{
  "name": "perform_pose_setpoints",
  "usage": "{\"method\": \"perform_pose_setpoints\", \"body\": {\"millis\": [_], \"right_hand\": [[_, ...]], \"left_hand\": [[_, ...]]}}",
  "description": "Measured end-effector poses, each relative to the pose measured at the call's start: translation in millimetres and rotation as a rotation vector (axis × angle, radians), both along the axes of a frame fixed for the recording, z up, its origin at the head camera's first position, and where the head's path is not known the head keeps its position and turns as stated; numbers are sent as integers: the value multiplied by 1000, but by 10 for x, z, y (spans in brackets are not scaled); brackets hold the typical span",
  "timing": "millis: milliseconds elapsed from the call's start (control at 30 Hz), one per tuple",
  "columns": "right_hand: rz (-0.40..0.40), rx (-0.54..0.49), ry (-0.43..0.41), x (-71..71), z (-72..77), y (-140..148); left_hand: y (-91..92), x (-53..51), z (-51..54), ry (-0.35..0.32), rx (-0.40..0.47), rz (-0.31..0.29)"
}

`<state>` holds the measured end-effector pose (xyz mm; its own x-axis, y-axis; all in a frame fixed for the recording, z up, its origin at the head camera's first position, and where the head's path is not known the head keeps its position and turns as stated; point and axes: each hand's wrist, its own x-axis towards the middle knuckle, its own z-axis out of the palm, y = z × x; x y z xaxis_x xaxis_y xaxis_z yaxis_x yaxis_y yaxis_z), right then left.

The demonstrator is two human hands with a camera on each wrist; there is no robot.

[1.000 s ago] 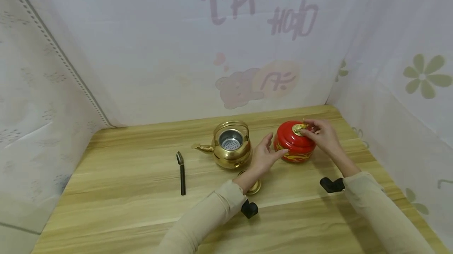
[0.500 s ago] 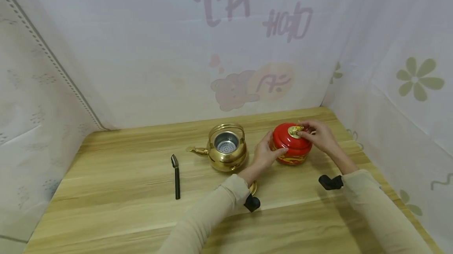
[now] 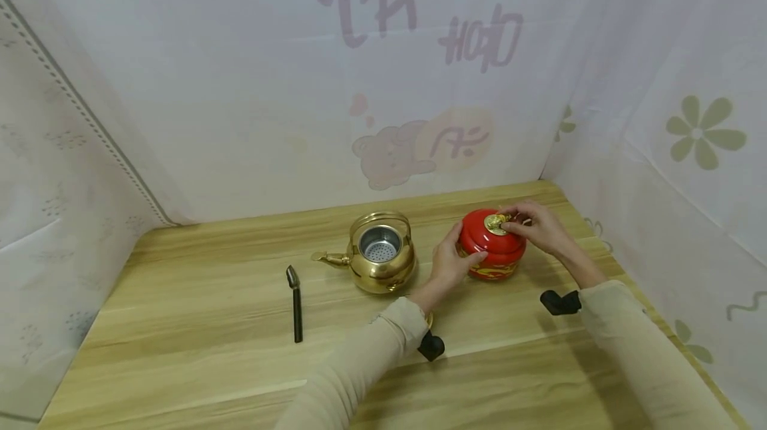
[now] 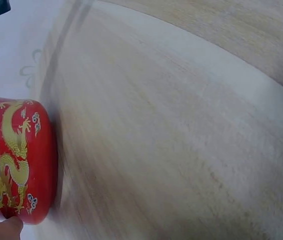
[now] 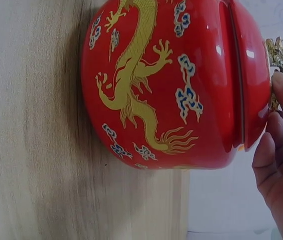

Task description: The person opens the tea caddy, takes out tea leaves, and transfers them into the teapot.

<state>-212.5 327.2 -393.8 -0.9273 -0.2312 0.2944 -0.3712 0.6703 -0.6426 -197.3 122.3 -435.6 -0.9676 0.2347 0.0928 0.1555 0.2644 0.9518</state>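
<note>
A red lidded jar (image 3: 496,270) with a gold dragon stands upright at the table's right back. My left hand (image 3: 447,263) holds its left side, fingers behind and thumb (image 4: 9,229) on the front. My right hand (image 3: 541,229) pinches the gold knob (image 5: 280,60) of the jar's red lid (image 3: 476,229). The lid sits on the jar, with a thin dark seam below it in the right wrist view. Left of the jar is a gold teapot (image 3: 383,275), lidless, with a metal strainer (image 3: 381,250) inside. My left fingertips are hidden behind the jar.
A dark-handled scoop (image 3: 297,310) lies on the wooden table (image 3: 198,310) left of the teapot. A small gold lid (image 3: 429,319) is mostly hidden under my left wrist. Patterned curtains (image 3: 252,117) hang behind and beside the table.
My left hand has closed in on the jar's side and now holds it. My right hand stays on the knob. The head view has shifted slightly.
</note>
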Motion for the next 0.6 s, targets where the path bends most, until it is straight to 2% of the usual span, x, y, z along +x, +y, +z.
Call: {"method": "perform_pose_setpoints", "body": {"millis": [100,333,467,600], "right_hand": [[13,11,22,1,0,7],[20,30,69,206,289,-207],[22,18,98,197,268,-203],[17,-3,124,137,162,-143]], "left_hand": [[6,13,-19,9,-4,11],[11,20,-51,12,-15,9],[2,15,-51,13,-21,7],[-1,16,-51,24,-36,15]]}}
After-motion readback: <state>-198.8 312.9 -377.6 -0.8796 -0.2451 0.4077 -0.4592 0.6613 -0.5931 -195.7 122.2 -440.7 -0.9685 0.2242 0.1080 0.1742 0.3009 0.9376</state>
